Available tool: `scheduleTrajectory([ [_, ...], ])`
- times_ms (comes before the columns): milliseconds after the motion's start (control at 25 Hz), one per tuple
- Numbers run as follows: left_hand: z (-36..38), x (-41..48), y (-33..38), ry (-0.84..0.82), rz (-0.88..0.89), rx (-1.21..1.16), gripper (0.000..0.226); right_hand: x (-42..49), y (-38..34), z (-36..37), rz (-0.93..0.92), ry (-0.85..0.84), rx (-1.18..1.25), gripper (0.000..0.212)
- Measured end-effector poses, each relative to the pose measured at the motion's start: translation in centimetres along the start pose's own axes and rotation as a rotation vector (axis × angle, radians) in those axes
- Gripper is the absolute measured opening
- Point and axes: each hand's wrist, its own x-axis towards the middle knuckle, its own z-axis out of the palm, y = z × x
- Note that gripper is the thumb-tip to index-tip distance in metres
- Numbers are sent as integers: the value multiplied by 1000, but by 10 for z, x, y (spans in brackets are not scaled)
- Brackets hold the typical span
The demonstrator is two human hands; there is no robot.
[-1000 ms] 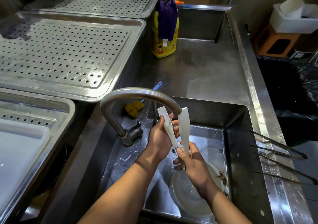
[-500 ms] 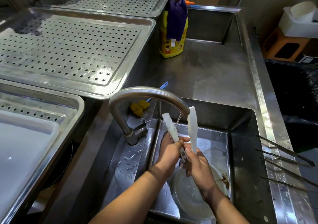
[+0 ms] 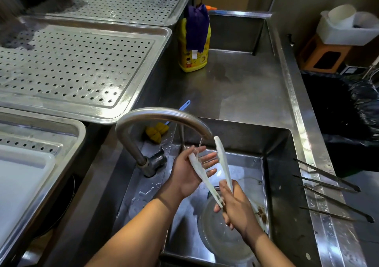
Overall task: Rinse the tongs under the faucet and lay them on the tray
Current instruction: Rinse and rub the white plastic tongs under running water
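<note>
Fig. rinse stage | we hold tongs (image 3: 205,179) under faucet (image 3: 164,114) stream | R hand (image 3: 235,207) fingers clamped on hinge end; L hand (image 3: 188,174) fingers straight, apart, against one arm | left to do: lay on tray (image 3: 82,65)

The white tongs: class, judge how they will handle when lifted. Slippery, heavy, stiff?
Probably slippery: water from the faucet runs over the tongs. Likely light: the right hand holds them by the joined end. Seemingly springy: their arms stand splayed.
</note>
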Motion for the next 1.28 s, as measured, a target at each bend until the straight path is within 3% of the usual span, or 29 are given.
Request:
scheduleTrajectory([
  [40,-1,-4,-1,-95,13,-53,31,1,-1,-1,31,-43,12,32],
  [160,-5,-9,-3,-277,74,-186,48,7,-11,5,105,-238,68,53],
  [320,2,-13,18,-259,176,-33,43,25,-29,11,133,-415,-26,69],
  [440,13,-19,29,-105,356,212,36,42,-43,26,-6,-303,-96,52],
  [560,18,-27,34,83,524,443,52,60,-61,44,-156,-190,-28,27],
  [680,16,-35,37,186,596,572,58,72,-75,56,-259,-158,-21,26],
  [840,18,-44,27,185,636,571,58,74,-76,59,-343,-97,-63,32],
  [1000,14,-50,15,111,551,516,57,61,-68,54,-433,-52,-69,19],
  [1120,12,-55,5,122,514,595,44,47,-57,45,-439,-32,-120,15],
  [1280,11,-65,0,66,472,615,31,37,-58,24,-422,-58,40,31],
])
